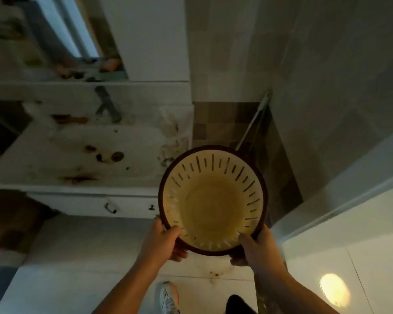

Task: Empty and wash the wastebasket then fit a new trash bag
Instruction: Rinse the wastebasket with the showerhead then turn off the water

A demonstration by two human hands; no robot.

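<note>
1. Lower centre of the frame: left hand (166, 240) and right hand (258, 248) each grip the wastebasket (213, 200) rim, thumbs curled inside
2. Wastebasket held at centre, empty, unlined
3. Sink (82, 152), left: risk of striking its edge, or slipping once wet

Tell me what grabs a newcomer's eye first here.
The yellow slotted wastebasket at centre, empty, its opening facing the camera, gripped at the near rim by the left hand and the right hand. Next, the stained white sink to its left, and a bright light patch on the floor at lower right.
</note>
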